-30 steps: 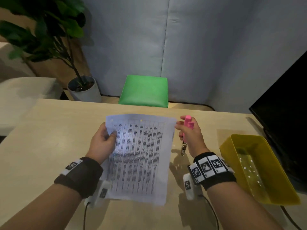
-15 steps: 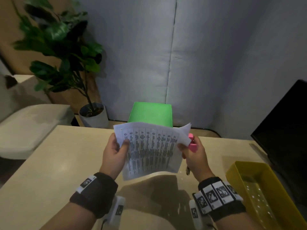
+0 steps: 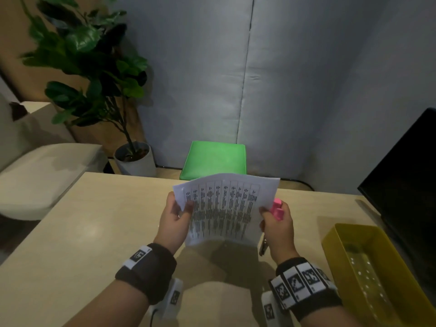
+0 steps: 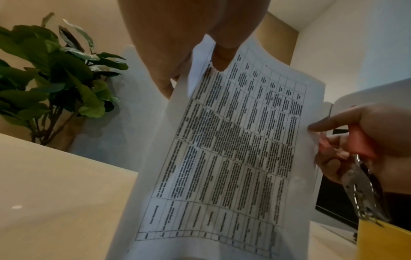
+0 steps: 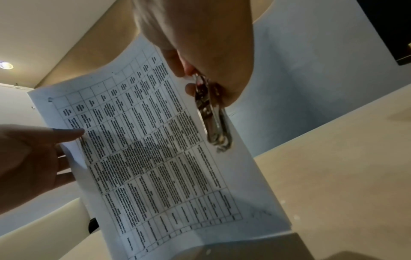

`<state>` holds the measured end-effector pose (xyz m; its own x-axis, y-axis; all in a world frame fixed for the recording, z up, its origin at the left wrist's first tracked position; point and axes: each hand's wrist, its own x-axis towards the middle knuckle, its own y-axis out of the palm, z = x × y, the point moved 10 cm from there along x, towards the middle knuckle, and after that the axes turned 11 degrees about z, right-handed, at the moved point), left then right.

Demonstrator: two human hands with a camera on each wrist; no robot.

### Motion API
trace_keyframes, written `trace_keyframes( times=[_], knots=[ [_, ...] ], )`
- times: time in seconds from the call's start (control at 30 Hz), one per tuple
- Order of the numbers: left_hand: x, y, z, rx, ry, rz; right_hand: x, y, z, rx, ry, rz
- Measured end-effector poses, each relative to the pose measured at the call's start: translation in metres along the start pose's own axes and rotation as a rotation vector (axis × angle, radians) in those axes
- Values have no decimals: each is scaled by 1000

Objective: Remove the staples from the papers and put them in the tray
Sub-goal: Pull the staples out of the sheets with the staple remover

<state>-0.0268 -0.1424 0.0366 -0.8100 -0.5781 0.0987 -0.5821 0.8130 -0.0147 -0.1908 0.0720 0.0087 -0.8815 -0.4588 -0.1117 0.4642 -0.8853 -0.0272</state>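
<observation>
Pinching curved printed papers (image 3: pixel 224 208): left hand (image 3: pixel 173 220); right hand (image 3: pixel 278 228) also grips pink-handled metal staple remover (image 3: pixel 276 210).

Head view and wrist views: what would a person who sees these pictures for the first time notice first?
First, the printed papers held up above the wooden table, the left hand pinching their left edge and the right hand their right edge. The right hand also holds a pink staple remover, its metal jaws pointing down. Next come the yellow tray at the right and the green stool behind the table.
</observation>
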Motion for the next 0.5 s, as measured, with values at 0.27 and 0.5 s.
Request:
trace_keyframes(
  times=[0.27, 0.5],
  knots=[
    [3, 11, 15, 147, -61, 41, 1, -2, -4, 0, 34, -4],
    [6, -19, 5, 171, -74, -101, 8, 13, 8, 10, 31, 60]
  ],
)
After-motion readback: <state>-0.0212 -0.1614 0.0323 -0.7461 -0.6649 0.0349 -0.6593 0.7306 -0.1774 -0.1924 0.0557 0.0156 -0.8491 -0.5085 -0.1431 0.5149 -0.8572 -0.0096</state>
